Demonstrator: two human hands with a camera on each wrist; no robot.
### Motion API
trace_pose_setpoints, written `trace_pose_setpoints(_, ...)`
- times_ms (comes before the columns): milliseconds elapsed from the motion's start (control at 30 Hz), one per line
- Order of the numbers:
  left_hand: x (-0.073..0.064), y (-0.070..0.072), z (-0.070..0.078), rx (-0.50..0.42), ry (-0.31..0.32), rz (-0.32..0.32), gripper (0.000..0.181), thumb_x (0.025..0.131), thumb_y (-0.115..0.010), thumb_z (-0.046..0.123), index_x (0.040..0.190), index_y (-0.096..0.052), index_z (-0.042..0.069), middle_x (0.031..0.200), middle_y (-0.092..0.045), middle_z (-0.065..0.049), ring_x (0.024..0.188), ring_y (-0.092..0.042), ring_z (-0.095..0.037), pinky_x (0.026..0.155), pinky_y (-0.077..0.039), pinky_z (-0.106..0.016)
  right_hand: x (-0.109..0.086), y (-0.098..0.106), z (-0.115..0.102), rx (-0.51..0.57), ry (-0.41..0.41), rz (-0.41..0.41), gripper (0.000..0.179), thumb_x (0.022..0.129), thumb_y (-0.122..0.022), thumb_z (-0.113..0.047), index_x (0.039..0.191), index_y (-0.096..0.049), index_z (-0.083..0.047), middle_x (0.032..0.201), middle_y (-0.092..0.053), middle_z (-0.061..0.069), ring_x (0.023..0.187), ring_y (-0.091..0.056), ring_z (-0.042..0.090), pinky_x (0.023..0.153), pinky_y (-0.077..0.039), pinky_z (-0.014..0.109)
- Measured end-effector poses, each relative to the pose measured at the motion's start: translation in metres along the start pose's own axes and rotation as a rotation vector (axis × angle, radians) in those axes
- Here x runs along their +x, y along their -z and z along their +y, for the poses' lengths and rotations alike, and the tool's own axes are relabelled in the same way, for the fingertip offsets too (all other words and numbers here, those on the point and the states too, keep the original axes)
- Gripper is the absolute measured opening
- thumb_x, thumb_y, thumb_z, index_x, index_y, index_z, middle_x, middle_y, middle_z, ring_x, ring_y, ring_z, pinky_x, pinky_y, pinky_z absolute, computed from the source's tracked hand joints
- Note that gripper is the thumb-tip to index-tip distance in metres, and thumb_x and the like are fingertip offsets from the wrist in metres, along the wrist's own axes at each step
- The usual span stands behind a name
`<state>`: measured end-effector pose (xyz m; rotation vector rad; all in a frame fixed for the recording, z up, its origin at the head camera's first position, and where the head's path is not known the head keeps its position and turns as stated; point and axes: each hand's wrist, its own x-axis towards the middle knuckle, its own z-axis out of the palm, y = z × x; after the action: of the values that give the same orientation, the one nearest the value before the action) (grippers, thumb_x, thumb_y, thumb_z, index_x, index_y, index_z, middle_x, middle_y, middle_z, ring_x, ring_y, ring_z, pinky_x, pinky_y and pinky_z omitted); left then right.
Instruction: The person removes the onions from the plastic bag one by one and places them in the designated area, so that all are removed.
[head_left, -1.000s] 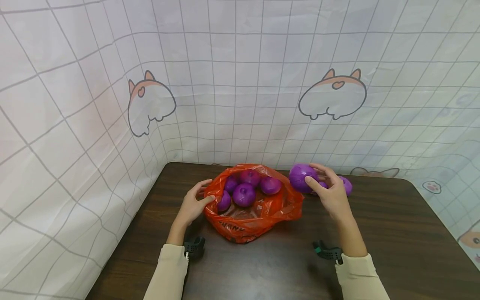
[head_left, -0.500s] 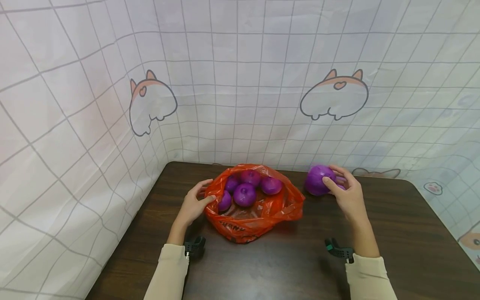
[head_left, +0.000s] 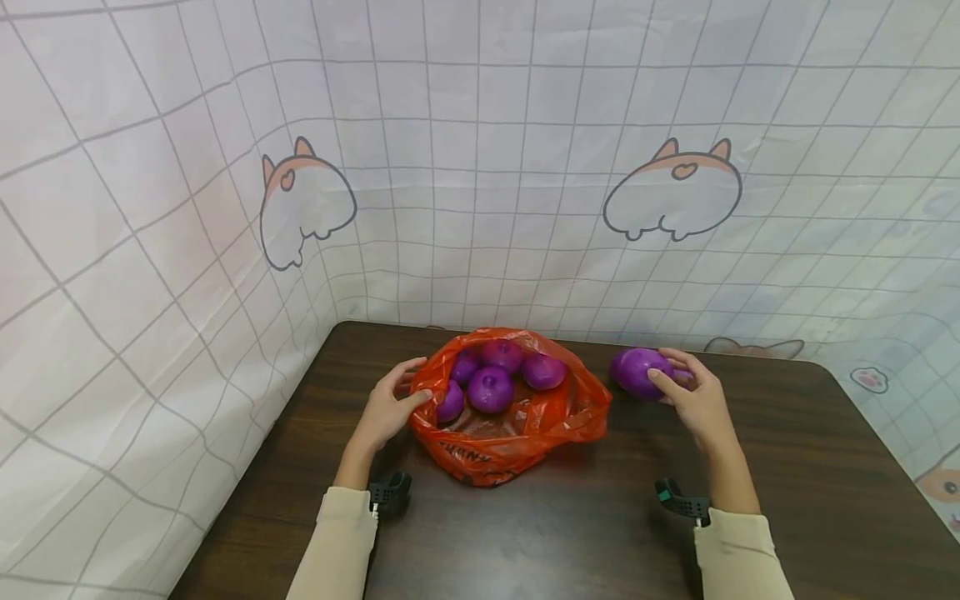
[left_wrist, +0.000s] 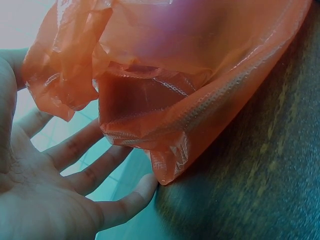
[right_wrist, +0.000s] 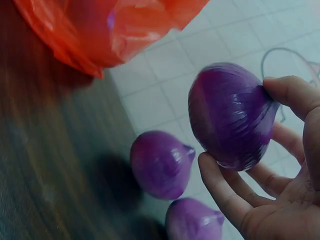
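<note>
A red plastic bag lies with its mouth spread on the table, and several purple onions sit inside. My left hand holds the bag's left rim, thumb over the edge and fingers outside; in the left wrist view those fingers are spread beside the thin plastic. To the bag's right, my right hand grips a purple onion between thumb and fingertips. Below it in the right wrist view are two more onions, one nearer and one at the lower edge; the head view mostly hides them.
The dark wooden table ends at a white gridded cloth with cartoon animals, hanging behind and to the left. Black wrist mounts sit under both forearms.
My right hand has carried the onion away from the bag's right edge, to the right, then lowered it slightly. The left hand and bag stay where they were.
</note>
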<state>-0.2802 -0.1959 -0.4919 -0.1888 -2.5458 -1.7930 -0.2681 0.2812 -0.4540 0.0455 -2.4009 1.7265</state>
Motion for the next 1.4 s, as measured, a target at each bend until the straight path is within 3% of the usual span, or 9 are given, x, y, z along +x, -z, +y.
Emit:
trace_pose_setpoints(200, 0.000, 0.001, 0.001, 0.002, 0.002, 0.002, 0.054, 0.095, -0.072, 0.021, 0.146, -0.054, 0.027, 0.141, -0.059, -0.017, 0.131, -0.054, -0.042, 0.099, -0.053, -0.059, 0.001, 0.002, 0.016, -0.008, -0.050, -0.052, 0.060, 0.100, -0.067, -0.030, 0.149, -0.046, -0.002, 0.147, -0.044, 0.026, 0.099, -0.058, -0.010, 0.078, -0.058, 0.018)
trace_pose_setpoints(467, 0.001, 0.001, -0.002, 0.013, -0.011, 0.002, 0.056, 0.095, -0.072, 0.022, 0.147, -0.053, 0.024, 0.142, -0.058, -0.019, 0.130, -0.055, -0.043, 0.099, -0.053, -0.059, 0.003, 0.004, 0.033, -0.033, -0.103, -0.100, 0.063, 0.101, -0.065, -0.032, 0.153, -0.042, -0.003, 0.153, -0.042, 0.029, 0.098, -0.055, -0.010, 0.082, -0.058, 0.020)
trace_pose_setpoints(900, 0.001, 0.001, -0.001, 0.011, -0.005, 0.003, 0.054, 0.095, -0.072, 0.022, 0.146, -0.054, 0.026, 0.141, -0.059, -0.017, 0.130, -0.055, -0.042, 0.099, -0.053, -0.059, 0.002, 0.005, 0.040, -0.075, -0.084, -0.135, 0.060, 0.100, -0.066, -0.030, 0.149, -0.046, -0.002, 0.152, -0.044, 0.032, 0.101, -0.056, -0.009, 0.082, -0.057, 0.019)
trace_pose_setpoints(1300, 0.000, 0.000, 0.000, 0.002, -0.005, 0.000, 0.054, 0.095, -0.072, 0.022, 0.146, -0.054, 0.028, 0.142, -0.059, -0.017, 0.132, -0.054, -0.041, 0.101, -0.051, -0.060, 0.001, 0.009, 0.049, -0.161, -0.052, -0.173, 0.055, 0.101, -0.065, -0.030, 0.146, -0.051, -0.002, 0.148, -0.049, 0.030, 0.124, -0.058, 0.033, 0.082, -0.053, 0.019)
trace_pose_setpoints(1400, 0.000, 0.000, 0.000, 0.002, -0.005, 0.000, 0.054, 0.095, -0.072, 0.022, 0.146, -0.054, 0.027, 0.142, -0.059, -0.017, 0.132, -0.054, -0.042, 0.101, -0.051, -0.061, 0.001, 0.009, 0.050, -0.173, -0.050, -0.182, 0.055, 0.101, -0.065, -0.033, 0.145, -0.052, -0.004, 0.148, -0.049, 0.030, 0.125, -0.057, 0.038, 0.083, -0.052, 0.018)
